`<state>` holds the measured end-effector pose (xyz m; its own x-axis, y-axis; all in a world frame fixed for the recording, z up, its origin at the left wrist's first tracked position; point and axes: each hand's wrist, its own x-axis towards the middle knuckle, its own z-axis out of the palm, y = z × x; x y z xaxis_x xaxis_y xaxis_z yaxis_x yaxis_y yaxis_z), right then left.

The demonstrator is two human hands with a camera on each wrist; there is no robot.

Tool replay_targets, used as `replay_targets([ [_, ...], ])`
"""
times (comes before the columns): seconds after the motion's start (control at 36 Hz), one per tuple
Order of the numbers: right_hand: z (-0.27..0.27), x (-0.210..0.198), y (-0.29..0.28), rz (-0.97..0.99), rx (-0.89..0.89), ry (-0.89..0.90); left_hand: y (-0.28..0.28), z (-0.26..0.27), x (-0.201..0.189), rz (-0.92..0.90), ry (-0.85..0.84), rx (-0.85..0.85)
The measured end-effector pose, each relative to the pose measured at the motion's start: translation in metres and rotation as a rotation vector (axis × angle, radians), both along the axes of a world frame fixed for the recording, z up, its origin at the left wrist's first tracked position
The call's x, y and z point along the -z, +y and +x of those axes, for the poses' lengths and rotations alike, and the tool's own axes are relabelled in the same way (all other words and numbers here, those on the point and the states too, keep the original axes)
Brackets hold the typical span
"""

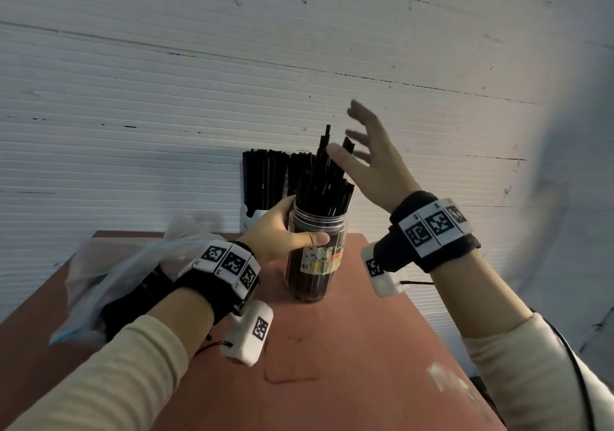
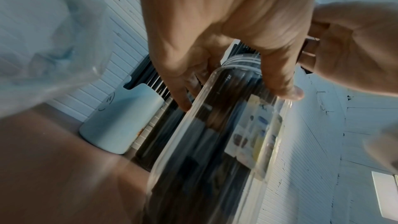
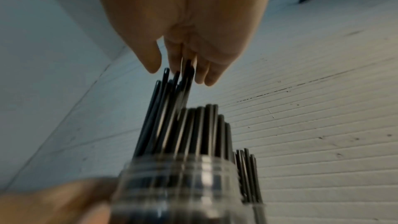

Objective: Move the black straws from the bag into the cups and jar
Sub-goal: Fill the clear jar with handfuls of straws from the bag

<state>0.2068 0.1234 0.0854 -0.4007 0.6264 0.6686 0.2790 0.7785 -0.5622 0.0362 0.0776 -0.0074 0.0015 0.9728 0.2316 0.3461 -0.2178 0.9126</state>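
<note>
A clear jar (image 1: 315,257) with a colourful label stands on the reddish table (image 1: 365,347), packed with black straws (image 1: 327,181) that stick out above its rim. My left hand (image 1: 282,231) grips the jar near its neck, thumb across the front; the left wrist view shows the fingers (image 2: 280,77) wrapped round the jar (image 2: 215,134). My right hand (image 1: 368,158) hovers at the straw tops with fingers spread and straight, touching the tallest straws (image 3: 172,94) above the jar (image 3: 176,190). Behind the jar stand two cups (image 1: 255,218) filled with straws (image 1: 265,174).
A crumpled clear plastic bag (image 1: 109,271) lies on the table's left side, under my left forearm. A pale blue cup (image 2: 120,122) stands against the white ribbed wall (image 1: 299,65). The table's right edge runs close beside the jar.
</note>
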Motion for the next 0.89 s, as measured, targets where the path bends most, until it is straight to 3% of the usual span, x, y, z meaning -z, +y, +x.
replay_targets([
  [0.06, 0.000, -0.001, -0.005, 0.114, -0.018, -0.034, 0.000, 0.000, 0.000, 0.002, 0.008, -0.015],
  [0.11, -0.001, 0.004, -0.008, 0.192, -0.008, -0.189, -0.001, 0.001, 0.000, 0.013, 0.016, -0.024],
  [0.19, -0.002, 0.020, -0.005, 0.170, 0.023, -0.360, -0.002, 0.001, -0.001, 0.021, 0.034, -0.015],
  [0.42, -0.005, 0.014, -0.006, 0.288, 0.006, -0.142, -0.001, 0.001, 0.000, 0.005, 0.028, -0.026],
  [0.56, -0.010, 0.017, -0.009, 0.247, 0.034, -0.323, 0.001, 0.000, 0.001, -0.009, 0.039, -0.040],
  [0.72, -0.011, 0.027, -0.013, 0.306, 0.001, -0.278, 0.000, 0.001, 0.001, -0.008, 0.027, -0.032],
  [0.89, -0.009, 0.032, -0.016, 0.269, 0.050, -0.466, 0.002, 0.001, 0.002, -0.006, 0.022, -0.026],
])
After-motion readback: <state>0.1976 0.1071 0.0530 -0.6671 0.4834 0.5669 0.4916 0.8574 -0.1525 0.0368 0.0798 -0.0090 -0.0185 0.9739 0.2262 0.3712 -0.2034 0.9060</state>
